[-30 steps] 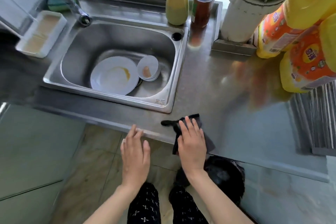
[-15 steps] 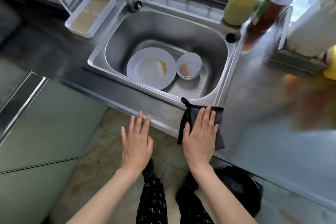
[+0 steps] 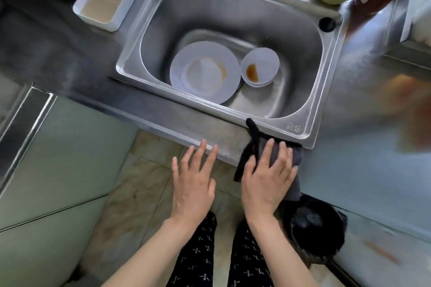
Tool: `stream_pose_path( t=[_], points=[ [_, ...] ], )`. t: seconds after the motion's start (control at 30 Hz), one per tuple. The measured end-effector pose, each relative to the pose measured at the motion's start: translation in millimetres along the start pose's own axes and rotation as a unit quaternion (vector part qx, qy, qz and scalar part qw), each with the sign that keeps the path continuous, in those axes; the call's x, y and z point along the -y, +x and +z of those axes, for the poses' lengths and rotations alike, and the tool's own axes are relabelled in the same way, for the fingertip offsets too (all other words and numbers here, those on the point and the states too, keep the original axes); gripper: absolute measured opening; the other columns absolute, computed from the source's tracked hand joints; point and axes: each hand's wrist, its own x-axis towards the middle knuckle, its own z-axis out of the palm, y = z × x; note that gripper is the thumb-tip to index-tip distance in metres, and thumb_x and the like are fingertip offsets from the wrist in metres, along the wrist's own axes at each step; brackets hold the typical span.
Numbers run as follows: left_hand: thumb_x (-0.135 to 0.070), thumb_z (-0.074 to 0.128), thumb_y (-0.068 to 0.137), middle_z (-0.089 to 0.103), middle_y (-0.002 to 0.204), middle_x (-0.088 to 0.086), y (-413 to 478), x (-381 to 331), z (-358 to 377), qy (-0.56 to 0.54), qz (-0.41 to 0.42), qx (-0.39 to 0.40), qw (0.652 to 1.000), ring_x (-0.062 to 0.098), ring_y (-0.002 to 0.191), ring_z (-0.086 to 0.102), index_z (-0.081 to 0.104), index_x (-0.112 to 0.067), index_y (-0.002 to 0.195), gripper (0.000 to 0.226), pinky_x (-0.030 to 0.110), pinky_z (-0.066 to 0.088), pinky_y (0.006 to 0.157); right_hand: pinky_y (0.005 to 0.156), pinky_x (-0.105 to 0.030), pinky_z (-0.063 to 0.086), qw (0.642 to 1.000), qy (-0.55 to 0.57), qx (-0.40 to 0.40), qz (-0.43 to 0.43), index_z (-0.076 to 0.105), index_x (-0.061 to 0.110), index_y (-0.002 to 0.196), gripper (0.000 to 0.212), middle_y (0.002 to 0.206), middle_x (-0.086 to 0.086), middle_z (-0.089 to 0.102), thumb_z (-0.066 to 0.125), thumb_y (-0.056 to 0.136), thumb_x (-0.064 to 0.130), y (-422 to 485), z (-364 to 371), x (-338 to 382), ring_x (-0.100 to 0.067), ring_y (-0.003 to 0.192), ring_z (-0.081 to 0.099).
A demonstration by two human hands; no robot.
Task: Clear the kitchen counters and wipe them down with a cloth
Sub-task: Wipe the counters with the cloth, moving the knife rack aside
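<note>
The right hand (image 3: 265, 179) lies flat with fingers spread on the dark cloth (image 3: 295, 158) at the counter (image 3: 186, 123) edge, while the left hand (image 3: 193, 182) hangs open and empty just beside it.

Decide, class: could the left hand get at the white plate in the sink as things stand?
Probably yes. The left hand is empty, fingertips at the counter edge, and nothing covers the plate lying in the open sink.

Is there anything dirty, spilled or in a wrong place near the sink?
Yes. A white plate and a small bowl, both with brown residue, sit unwashed in the sink. The dark cloth hangs half over the counter edge.
</note>
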Motion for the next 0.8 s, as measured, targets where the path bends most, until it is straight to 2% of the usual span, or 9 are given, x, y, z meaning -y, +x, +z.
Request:
stream_pose_path(
  t=[0.13, 0.23, 0.3, 0.37, 0.43, 0.47, 0.57, 0.7, 0.8],
  points=[
    [-0.019, 0.043, 0.077, 0.042, 0.144, 0.002, 2, 25, -6, -0.058, 0.023, -0.024, 0.998, 0.020, 0.128, 0.033, 0.041, -0.020, 0.135, 0.058, 0.058, 0.030, 0.103, 0.109, -0.047, 0.021, 0.984, 0.017, 0.043, -0.171, 0.043, 0.012, 0.139, 0.055, 0.141, -0.014, 0.045, 0.039, 0.090, 0.037, -1, 9, 46, -0.028, 0.132, 0.033],
    [-0.028, 0.029, 0.085, 0.021, 0.153, -0.002, 11, 48, -15, -0.089, -0.027, -0.045, 0.995, 0.017, 0.141, 0.013, 0.035, -0.022, 0.141, 0.057, 0.051, 0.009, 0.112, 0.109, -0.045, 0.021, 0.973, -0.002, 0.044, -0.227, 0.042, 0.012, 0.140, 0.057, 0.142, -0.012, 0.045, 0.037, 0.092, 0.043, 7, 10, 37, -0.026, 0.132, 0.032],
    [-0.038, 0.025, 0.091, 0.004, 0.154, -0.007, 24, 69, -23, -0.092, -0.077, -0.052, 0.991, 0.016, 0.143, -0.001, 0.026, -0.025, 0.145, 0.055, 0.048, -0.002, 0.112, 0.111, -0.046, 0.019, 0.982, -0.026, 0.031, -0.184, 0.037, 0.013, 0.142, 0.059, 0.144, -0.011, 0.041, 0.033, 0.092, 0.045, 3, 10, 24, -0.026, 0.135, 0.028],
    [-0.050, 0.021, 0.096, -0.007, 0.154, -0.006, 39, 92, -32, -0.077, -0.118, -0.032, 0.990, 0.019, 0.143, -0.008, 0.016, -0.028, 0.147, 0.055, 0.049, -0.007, 0.112, 0.111, -0.047, 0.016, 0.995, -0.039, 0.024, -0.088, 0.031, 0.012, 0.145, 0.061, 0.148, -0.011, 0.036, 0.030, 0.093, 0.045, -5, 10, 23, -0.027, 0.137, 0.022],
    [-0.058, 0.014, 0.090, -0.015, 0.155, -0.003, 49, 110, -39, -0.049, -0.133, 0.009, 0.990, 0.021, 0.143, -0.014, 0.002, -0.034, 0.146, 0.062, 0.052, -0.009, 0.111, 0.111, -0.047, 0.013, 0.999, -0.028, 0.024, -0.025, 0.027, 0.011, 0.146, 0.063, 0.151, -0.012, 0.032, 0.027, 0.093, 0.046, -12, 11, 43, -0.028, 0.139, 0.019],
    [-0.060, 0.011, 0.087, -0.019, 0.153, -0.004, 51, 116, -40, -0.033, -0.128, 0.029, 0.991, 0.021, 0.142, -0.017, -0.005, -0.037, 0.144, 0.063, 0.052, -0.009, 0.111, 0.111, -0.047, 0.012, 0.999, -0.022, 0.026, -0.033, 0.028, 0.011, 0.146, 0.064, 0.151, -0.011, 0.031, 0.027, 0.093, 0.048, -12, 12, 58, -0.028, 0.139, 0.019],
    [-0.060, 0.010, 0.088, -0.026, 0.149, -0.007, 51, 123, -42, -0.021, -0.109, 0.057, 0.992, 0.019, 0.142, -0.020, -0.015, -0.041, 0.138, 0.060, 0.052, -0.010, 0.111, 0.112, -0.045, 0.012, 0.984, -0.008, 0.039, -0.172, 0.033, 0.013, 0.145, 0.067, 0.150, -0.008, 0.034, 0.034, 0.091, 0.054, -9, 19, 101, -0.027, 0.139, 0.024],
    [-0.050, 0.017, 0.095, -0.020, 0.154, -0.006, 51, 127, -48, -0.037, -0.106, 0.068, 0.991, 0.018, 0.143, -0.016, -0.006, -0.039, 0.144, 0.056, 0.054, -0.006, 0.112, 0.108, -0.043, 0.032, 0.934, 0.068, 0.037, -0.350, 0.052, 0.016, 0.133, 0.050, 0.140, -0.002, 0.050, 0.064, 0.086, 0.024, 1, 27, 115, -0.024, 0.132, 0.042],
    [-0.048, 0.019, 0.096, -0.025, 0.149, -0.011, 51, 133, -52, -0.047, -0.087, 0.068, 0.993, 0.016, 0.143, -0.016, -0.009, -0.040, 0.143, 0.055, 0.054, -0.005, 0.112, 0.106, -0.044, 0.038, 0.921, 0.152, 0.054, -0.354, 0.057, 0.013, 0.127, 0.037, 0.135, -0.002, 0.054, 0.054, 0.089, 0.016, 7, 19, 98, -0.021, 0.130, 0.045]
  ],
)
